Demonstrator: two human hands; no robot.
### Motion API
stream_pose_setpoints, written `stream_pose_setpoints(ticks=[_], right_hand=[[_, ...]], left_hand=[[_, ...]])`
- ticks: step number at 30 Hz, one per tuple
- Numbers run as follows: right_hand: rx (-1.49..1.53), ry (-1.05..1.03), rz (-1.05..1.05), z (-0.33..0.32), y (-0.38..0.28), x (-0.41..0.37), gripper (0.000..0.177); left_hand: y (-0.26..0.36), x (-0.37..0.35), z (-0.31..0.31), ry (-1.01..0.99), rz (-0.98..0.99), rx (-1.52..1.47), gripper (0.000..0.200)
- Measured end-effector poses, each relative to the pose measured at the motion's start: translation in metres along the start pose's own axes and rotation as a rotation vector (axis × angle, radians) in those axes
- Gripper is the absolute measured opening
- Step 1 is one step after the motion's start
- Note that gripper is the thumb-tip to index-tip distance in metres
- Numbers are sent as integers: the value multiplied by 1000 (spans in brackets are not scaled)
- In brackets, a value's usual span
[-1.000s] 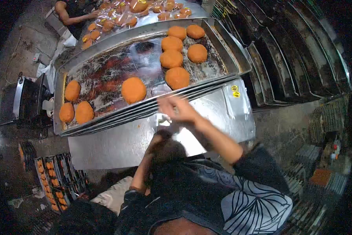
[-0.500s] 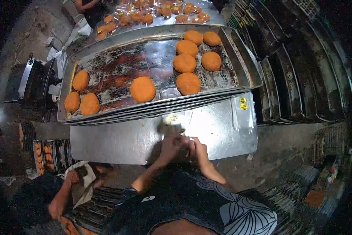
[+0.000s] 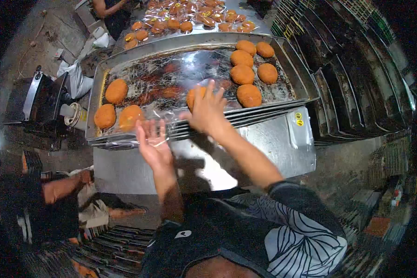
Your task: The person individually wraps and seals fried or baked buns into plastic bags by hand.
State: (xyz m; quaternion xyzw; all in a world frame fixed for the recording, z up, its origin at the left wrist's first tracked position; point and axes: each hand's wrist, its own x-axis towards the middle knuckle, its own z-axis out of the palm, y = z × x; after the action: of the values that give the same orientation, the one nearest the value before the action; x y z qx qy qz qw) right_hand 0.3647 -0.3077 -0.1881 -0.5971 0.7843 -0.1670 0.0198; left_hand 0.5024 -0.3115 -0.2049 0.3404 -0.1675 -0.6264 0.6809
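A worn metal tray on a stack of trays bears round orange-brown buns, most of them at its right end. My right hand reaches over the front edge, its spread fingers over a bun near the middle. Beside the tray's front left part is my left hand, palm up with fingers apart. Clear plastic film shows at its fingers, near a bun; whether the hand grips the film is hard to make out.
Under the trays is a metal table, with clear bags with yellow labels at its right. Behind lie bagged buns. Racked trays stand right. One person's arm is at the top, another's at lower left.
Both my hands have moved from together over the table up to the tray and apart, and their fingers have opened. The tray appears shifted right in view. The lower left person's arm has moved.
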Motion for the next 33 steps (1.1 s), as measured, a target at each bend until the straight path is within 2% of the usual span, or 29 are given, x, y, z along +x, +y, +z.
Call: stream_pose_setpoints(ticks=[1, 2, 3, 4, 5, 6, 7, 9, 10, 11, 13, 14, 17, 18, 19, 20, 21, 23, 24, 25, 27, 29, 31, 32, 33], right_hand=[[-51, -263, 180, 7, -1, 21, 71], [-42, -265, 185, 11, 5, 34, 71], [133, -320, 68, 12, 20, 42, 72], [304, -369, -52, 11, 30, 43, 74], [303, -365, -51, 3, 29, 26, 74], [389, 42, -264, -4, 25, -3, 74], [457, 462, -476, -16, 21, -24, 74], [520, 444, -674, -38, 3, -40, 80], [529, 456, -661, -48, -1, -42, 90], [516, 465, -638, -49, 6, -47, 90], [654, 248, -549, -46, 20, -56, 97], [653, 180, -563, -41, 29, -69, 105], [703, 445, -413, -36, 38, -76, 102], [709, 441, -396, -32, 36, -78, 102], [719, 389, -296, -29, 33, -78, 102], [726, 336, -197, -27, 34, -79, 101], [991, 420, -399, -28, 37, -82, 96], [851, 589, -407, -24, 56, -92, 84], [1207, 507, 1, -24, 56, -103, 66], [845, 550, 15, -37, 67, -99, 42], [829, 323, -129, -25, 105, -69, 24], [734, 397, 28, -71, 118, -20, 12], [767, 489, -75, -108, 105, 31, 26], [759, 492, -85, -99, 101, 35, 26], [770, 543, -242, -79, 99, 38, 37]], left_hand=[[14, 3, 3, -33, 26, -118, 29], [25, 6, 2, -65, 49, -235, 26], [31, 11, -5, -66, 47, -228, 26], [35, 16, -12, -149, 54, -308, 30], [37, 19, -15, -235, 61, -391, 34], [38, 21, -15, -193, 66, -401, 45], [31, 21, -14, -210, 65, -410, 45], [4, 10, -8, -315, 109, -289, 50], [0, -11, 12, -380, 116, -282, 51], [1, -18, 21, -394, 91, -282, 51], [1, -27, 30, -269, -138, -104, 53], [-2, -32, 29, -386, -169, -53, 56], [-27, -59, 29, -490, -107, 101, 58], [-36, -64, 30, -537, 11, 240, 58], [-53, -54, 20, -436, -163, 175, 57], [-44, -55, 31, -397, -321, 12, 49], [-33, -59, 43, -350, -477, -151, 45], [-35, -72, 49, -306, -451, -88, 47], [-49, -79, 34, -427, -445, 182, 46], [-62, -86, 17, -545, -431, 460, 45], [-93, -88, -10, -662, -583, 320, 36], [-155, -69, -80, -1011, -302, 735, 33], [-180, -72, -103, -1293, 105, 1115, 22], [-198, -74, -134, -1340, 271, 1198, 18], [-209, -71, -152, -1382, 446, 1284, 14]])
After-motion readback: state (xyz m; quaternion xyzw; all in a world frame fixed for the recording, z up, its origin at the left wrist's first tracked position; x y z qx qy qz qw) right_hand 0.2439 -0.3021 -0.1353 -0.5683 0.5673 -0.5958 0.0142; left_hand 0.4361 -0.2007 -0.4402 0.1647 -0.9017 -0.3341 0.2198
